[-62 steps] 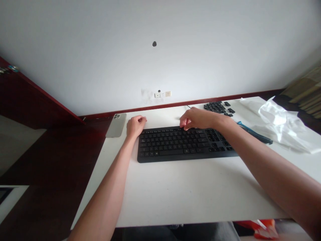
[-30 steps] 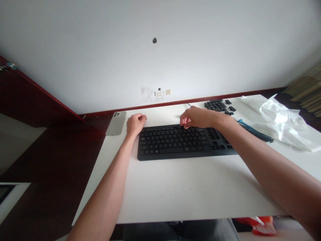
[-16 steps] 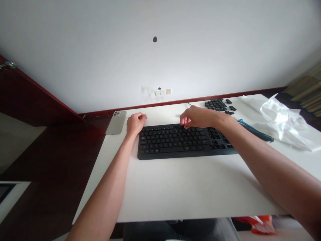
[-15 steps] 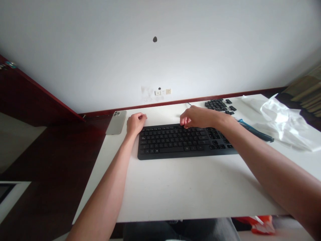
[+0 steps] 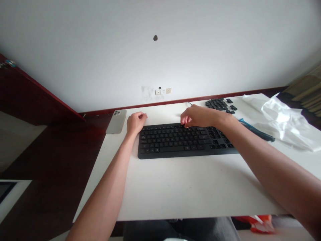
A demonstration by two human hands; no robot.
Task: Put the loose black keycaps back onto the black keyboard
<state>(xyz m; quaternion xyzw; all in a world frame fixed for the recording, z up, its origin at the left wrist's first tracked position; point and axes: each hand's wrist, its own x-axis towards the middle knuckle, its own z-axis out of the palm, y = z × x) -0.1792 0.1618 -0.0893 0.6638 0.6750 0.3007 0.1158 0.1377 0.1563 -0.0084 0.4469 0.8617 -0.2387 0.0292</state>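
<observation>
A black keyboard (image 5: 173,142) lies on the white table, with keycaps absent from part of its right side. My right hand (image 5: 192,116) is bent over the keyboard's top row, fingertips pinched together at its back edge; anything between them is too small to make out. At the keyboard's back left corner rests my left hand (image 5: 135,122), its fingers curled in, and what they hold, if anything, is hidden. Loose black keycaps (image 5: 216,103) lie in a group behind the keyboard on the right.
A pale phone (image 5: 116,122) lies at the table's left edge. Right of the keyboard are a blue-and-black tool (image 5: 258,131) and a crumpled white plastic bag (image 5: 283,117). The wall with sockets (image 5: 163,91) stands behind the table (image 5: 170,190).
The view has shifted very slightly. Both hands keep nearly the same place and pose at the keyboard.
</observation>
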